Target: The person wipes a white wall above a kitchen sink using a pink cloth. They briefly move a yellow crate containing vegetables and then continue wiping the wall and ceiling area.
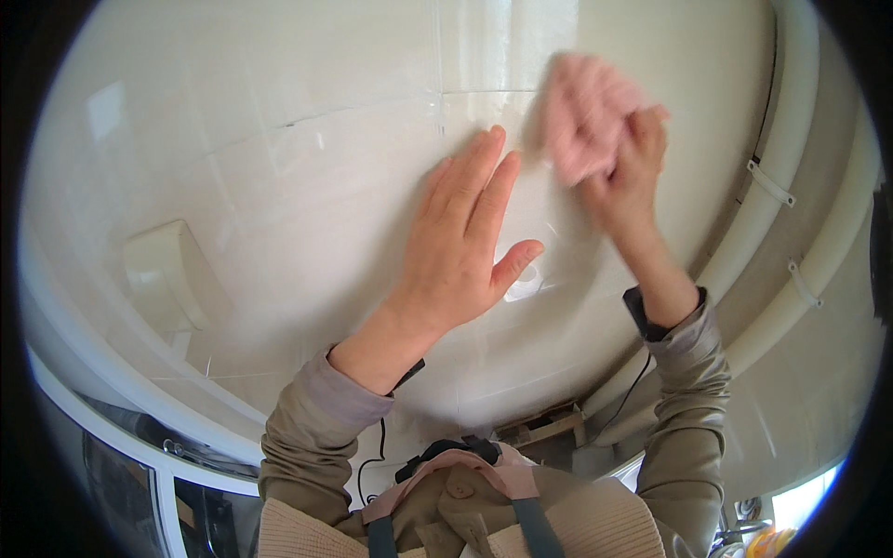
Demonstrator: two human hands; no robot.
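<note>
Before me is a glossy cream tiled wall [314, 202] with thin joint lines. My right hand [631, 185] grips a bunched pink cloth [586, 115] against or just off the wall, at upper right; both are blurred. To its left, my left hand [453, 240] is spread flat, palm toward the tiles, holding nothing. Its fingers point up and its thumb sticks out to the right. A small clear-and-white wall fitting [528, 280], perhaps an adhesive hook, shows just below that thumb, partly covered by it.
Two thick white pipes [802, 91] with clamps run down the right side. At left a cream plastic box [164, 275] sticks out from the wall. A white frame [164, 481] with dark panes curves along the lower left. Low down are a wooden crate-like object [551, 429] and a black cable [631, 390].
</note>
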